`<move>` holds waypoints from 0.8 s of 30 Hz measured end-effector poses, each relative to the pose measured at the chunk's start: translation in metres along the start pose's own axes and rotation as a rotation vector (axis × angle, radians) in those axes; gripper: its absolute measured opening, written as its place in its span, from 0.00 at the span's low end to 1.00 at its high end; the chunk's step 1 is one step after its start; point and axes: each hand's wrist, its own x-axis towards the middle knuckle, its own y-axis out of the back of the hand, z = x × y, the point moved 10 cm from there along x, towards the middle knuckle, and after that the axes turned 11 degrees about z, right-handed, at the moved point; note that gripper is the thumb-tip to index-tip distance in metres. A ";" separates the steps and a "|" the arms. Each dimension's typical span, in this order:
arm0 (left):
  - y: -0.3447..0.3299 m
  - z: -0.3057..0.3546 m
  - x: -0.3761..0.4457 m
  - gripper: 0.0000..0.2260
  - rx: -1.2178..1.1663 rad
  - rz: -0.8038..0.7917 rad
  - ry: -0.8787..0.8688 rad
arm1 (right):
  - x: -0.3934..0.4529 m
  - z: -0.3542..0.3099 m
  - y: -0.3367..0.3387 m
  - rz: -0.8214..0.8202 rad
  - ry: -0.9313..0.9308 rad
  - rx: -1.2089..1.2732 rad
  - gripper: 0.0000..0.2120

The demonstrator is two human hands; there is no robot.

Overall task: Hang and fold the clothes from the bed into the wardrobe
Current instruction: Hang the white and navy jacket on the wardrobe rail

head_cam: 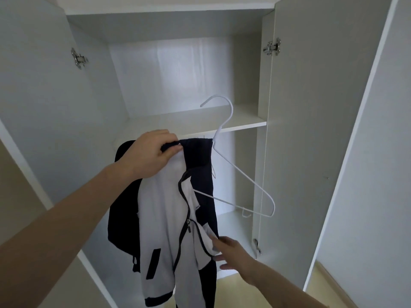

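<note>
While the wardrobe [73, 90] stands with both doors open, a person holds a jacket [160, 210] in front of it, below the shelf [240, 124]. This jacket is white with dark sleeves, dark collar and dark hem, and its zip [189, 227] is open most of the way down. It hangs freely from the left hand [153, 152], which is at the very top: the fingers are curled over the dark collar and the thumb presses it from below, so the whole cloth falls under this grip. A white wire hanger [244, 176] is partly inside the jacket, near the collar; its hook points up past the shelf edge, and its right arm sticks out bare to the right side. I cannot tell whether the left hand also holds the hanger. Lower, the right hand [231, 252] has its fingers spread and nearly straight, touching the white front flap beside the zip, not closing around it.
</note>
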 end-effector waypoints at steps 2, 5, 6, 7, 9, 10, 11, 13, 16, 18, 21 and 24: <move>0.002 -0.001 -0.001 0.12 0.005 0.001 0.005 | 0.010 -0.008 -0.002 0.054 0.017 0.000 0.20; 0.012 -0.010 -0.007 0.14 0.041 0.009 0.007 | 0.024 -0.018 0.032 0.233 0.027 0.118 0.08; 0.015 -0.015 -0.011 0.15 0.062 0.002 0.012 | 0.027 -0.023 0.049 0.293 0.042 0.165 0.06; 0.016 -0.020 -0.015 0.16 0.087 -0.009 0.018 | 0.029 -0.028 0.067 0.343 0.057 0.216 0.05; 0.016 -0.029 -0.025 0.17 0.130 -0.029 0.039 | 0.030 -0.042 0.100 0.393 0.094 0.302 0.05; 0.015 -0.033 -0.030 0.17 0.136 -0.035 0.062 | 0.029 -0.051 0.112 0.394 0.122 0.319 0.04; 0.014 -0.037 -0.034 0.16 0.131 -0.038 0.088 | 0.028 -0.062 0.123 0.386 0.154 0.322 0.04; 0.012 -0.043 -0.041 0.15 0.119 -0.044 0.132 | 0.023 -0.084 0.138 0.366 0.211 0.320 0.03; 0.012 -0.051 -0.047 0.16 0.120 -0.031 0.159 | 0.017 -0.105 0.152 0.294 0.226 0.309 0.05; 0.012 -0.055 -0.050 0.17 0.122 -0.017 0.169 | 0.012 -0.114 0.159 0.255 0.226 0.266 0.09; 0.008 -0.060 -0.055 0.20 0.192 0.008 0.192 | 0.006 -0.125 0.169 0.246 0.243 0.203 0.08; 0.015 -0.059 -0.059 0.26 0.343 0.128 0.188 | -0.002 -0.135 0.175 0.277 0.312 0.109 0.10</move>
